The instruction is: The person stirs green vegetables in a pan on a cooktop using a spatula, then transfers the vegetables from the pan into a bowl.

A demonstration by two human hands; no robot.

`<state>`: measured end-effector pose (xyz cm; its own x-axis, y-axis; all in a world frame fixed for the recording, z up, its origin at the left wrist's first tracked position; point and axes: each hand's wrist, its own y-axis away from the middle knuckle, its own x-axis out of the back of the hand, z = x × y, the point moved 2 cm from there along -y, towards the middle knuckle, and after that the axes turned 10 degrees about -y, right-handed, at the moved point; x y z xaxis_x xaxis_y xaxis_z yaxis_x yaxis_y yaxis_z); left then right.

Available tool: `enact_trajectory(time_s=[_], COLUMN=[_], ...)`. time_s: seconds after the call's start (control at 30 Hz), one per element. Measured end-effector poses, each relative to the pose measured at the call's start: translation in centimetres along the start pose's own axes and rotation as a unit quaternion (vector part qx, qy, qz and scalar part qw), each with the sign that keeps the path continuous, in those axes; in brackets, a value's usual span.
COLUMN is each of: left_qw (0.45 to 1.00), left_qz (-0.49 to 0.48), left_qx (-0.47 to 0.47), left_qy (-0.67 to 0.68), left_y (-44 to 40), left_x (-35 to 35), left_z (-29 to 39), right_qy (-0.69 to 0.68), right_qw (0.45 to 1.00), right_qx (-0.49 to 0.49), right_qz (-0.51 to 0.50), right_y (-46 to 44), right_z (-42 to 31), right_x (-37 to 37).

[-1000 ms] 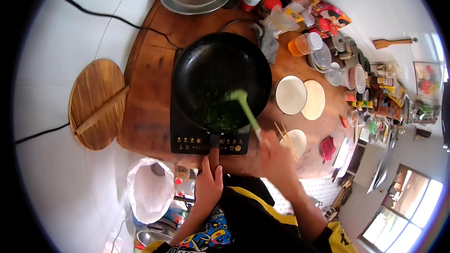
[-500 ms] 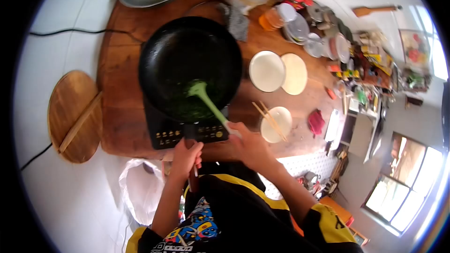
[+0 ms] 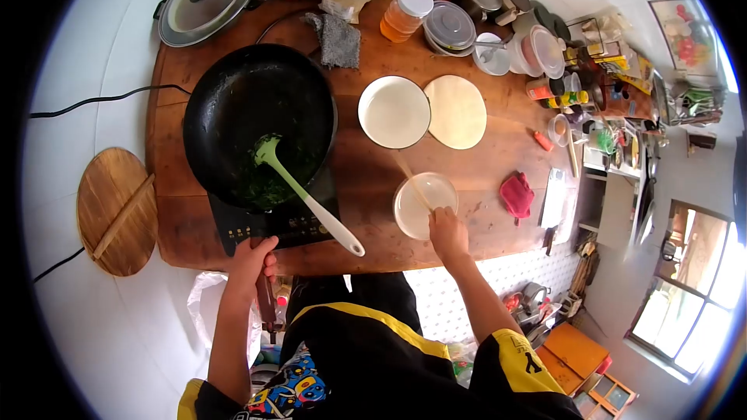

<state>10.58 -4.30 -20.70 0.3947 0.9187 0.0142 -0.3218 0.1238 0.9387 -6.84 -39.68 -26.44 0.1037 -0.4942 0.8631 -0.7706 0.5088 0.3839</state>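
My left hand is closed around the brown handle of a black wok, which sits on a black induction cooker. Chopped dark greens lie low in the wok. A green spatula with a white grip leans there untouched, its grip reaching over the wok's rim. Over at the small pale bowl, my right hand is closed on the chopsticks, which slant across the bowl. Whether their tips touch anything is unclear.
A larger white bowl stands beside a pale round board. Jars, a grey cloth and lidded tubs crowd the back. To the right are a red cloth and a cleaver. A glass lid rests back left.
My right hand has let go of the spatula, moved right and taken hold of the chopsticks at the small bowl. My left hand stays on the wok handle. The camera view has shifted.
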Motion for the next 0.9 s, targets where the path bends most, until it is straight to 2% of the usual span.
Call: enact_trajectory(time_s=[0.13, 0.2, 0.3, 0.37, 0.47, 0.77, 0.83, 0.9], left_qw=[1.0, 1.0, 1.0, 1.0, 1.0, 0.999, 0.999, 0.998], left_qz=[0.002, -0.018, 0.005, 0.013, 0.01, -0.012, -0.04, -0.054], left_qx=[0.001, -0.001, 0.003, 0.006, 0.01, -0.002, 0.004, 0.001], left_qy=[0.015, -0.004, -0.018, -0.01, -0.002, -0.035, 0.017, 0.033], left_y=[0.1, -0.3, -0.1, 0.2, 0.6, -0.6, -0.7, -0.7], left_x=[-0.2, 0.0, -0.1, 0.1, -0.1, 0.9, 0.7, 0.7], left_z=[0.4, -0.2, 0.0, 0.3, 0.7, 0.3, 0.5, 0.5], right_qy=[-0.065, 0.025, 0.006, 0.11, 0.128, 0.011, -0.019, -0.03], right_qw=[0.997, 0.99, 0.985, 0.981, 0.977, 0.986, 0.985, 0.984], right_qx=[-0.003, 0.125, 0.167, 0.158, 0.155, 0.104, 0.09, 0.119], right_qz=[0.048, 0.053, 0.051, -0.012, -0.077, -0.133, -0.148, -0.131], right_y=[-3.5, -8.2, -15.1, -17.9, -19.1, -20.7, -20.7, -20.2], right_z=[-4.0, -6.4, -9.0, -9.6, -9.5, -8.1, -7.7, -8.1], right_x=[5.8, 6.6, 5.0, 3.6, 3.9, 6.7, 6.9, 7.6])
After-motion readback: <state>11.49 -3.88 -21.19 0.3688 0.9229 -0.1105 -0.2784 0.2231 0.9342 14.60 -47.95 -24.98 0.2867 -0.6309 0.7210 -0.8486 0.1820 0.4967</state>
